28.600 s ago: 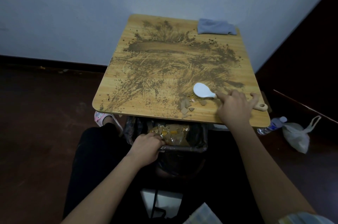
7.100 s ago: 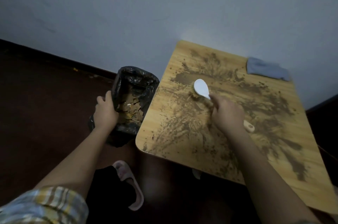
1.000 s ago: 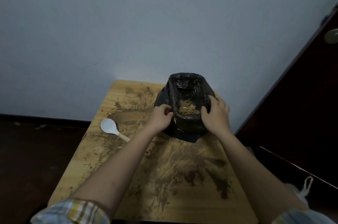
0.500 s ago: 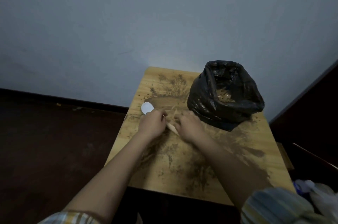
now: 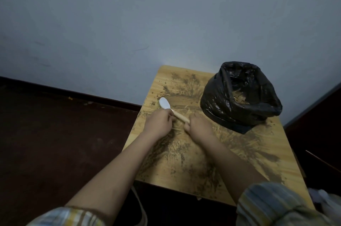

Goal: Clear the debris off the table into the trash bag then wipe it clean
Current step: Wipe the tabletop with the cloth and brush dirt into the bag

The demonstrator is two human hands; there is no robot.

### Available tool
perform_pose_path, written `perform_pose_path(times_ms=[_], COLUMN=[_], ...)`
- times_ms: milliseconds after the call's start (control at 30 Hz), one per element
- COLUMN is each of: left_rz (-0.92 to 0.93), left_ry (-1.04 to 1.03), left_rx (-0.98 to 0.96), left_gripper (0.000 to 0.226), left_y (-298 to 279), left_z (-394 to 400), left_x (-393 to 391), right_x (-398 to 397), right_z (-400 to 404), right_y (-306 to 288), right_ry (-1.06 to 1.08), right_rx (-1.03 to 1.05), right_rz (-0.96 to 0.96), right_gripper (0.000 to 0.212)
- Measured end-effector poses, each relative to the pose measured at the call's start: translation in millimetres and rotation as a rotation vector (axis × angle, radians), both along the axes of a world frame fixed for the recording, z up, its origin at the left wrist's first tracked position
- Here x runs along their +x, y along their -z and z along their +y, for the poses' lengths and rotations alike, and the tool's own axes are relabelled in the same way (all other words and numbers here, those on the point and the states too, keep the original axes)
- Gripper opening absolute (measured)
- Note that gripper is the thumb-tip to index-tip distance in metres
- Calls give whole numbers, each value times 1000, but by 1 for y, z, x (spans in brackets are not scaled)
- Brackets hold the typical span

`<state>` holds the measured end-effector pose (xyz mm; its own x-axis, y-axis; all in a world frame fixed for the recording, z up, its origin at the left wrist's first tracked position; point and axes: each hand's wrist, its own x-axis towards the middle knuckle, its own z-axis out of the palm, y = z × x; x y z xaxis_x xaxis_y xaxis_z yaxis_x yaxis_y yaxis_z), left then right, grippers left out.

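Trash bag [image 5: 239,96] on table [image 5: 258,161], spatula [image 5: 165,104] leftward

I see the wooden table [image 5: 258,155] smeared with brown debris [image 5: 177,152] across most of its top, the open black trash bag [image 5: 238,96] upright at its far right corner, scraps visible inside, against the wall.

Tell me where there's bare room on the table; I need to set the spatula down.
Free: the table's near right stretch, between the right forearm and its right edge, though dirt-smeared. Crowded: the far right corner under the trash bag, and mid-left, where both hands hold the spatula.
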<state>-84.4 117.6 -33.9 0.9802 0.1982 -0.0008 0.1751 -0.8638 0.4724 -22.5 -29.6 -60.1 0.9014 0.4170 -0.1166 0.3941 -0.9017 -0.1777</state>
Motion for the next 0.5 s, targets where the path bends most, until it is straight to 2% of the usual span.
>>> perform_pose_path(times_ms=[167,400,500], left_rz=[-32,-208,-226], left_ry=[-29,-12,-1], left_rx=[-9,202,315], left_gripper=[28,42,45], left_y=[-14,-48,-56], left_z=[-11,-59,-78], left_x=[-4,2,8], right_x=[-1,8,11], right_z=[-7,-40,-58], right_y=[-18,-65,-81], right_ry=[74,-42,-73], right_rx=[217,239,258], right_rz=[41,-81,-102], right_gripper=[25,20,23])
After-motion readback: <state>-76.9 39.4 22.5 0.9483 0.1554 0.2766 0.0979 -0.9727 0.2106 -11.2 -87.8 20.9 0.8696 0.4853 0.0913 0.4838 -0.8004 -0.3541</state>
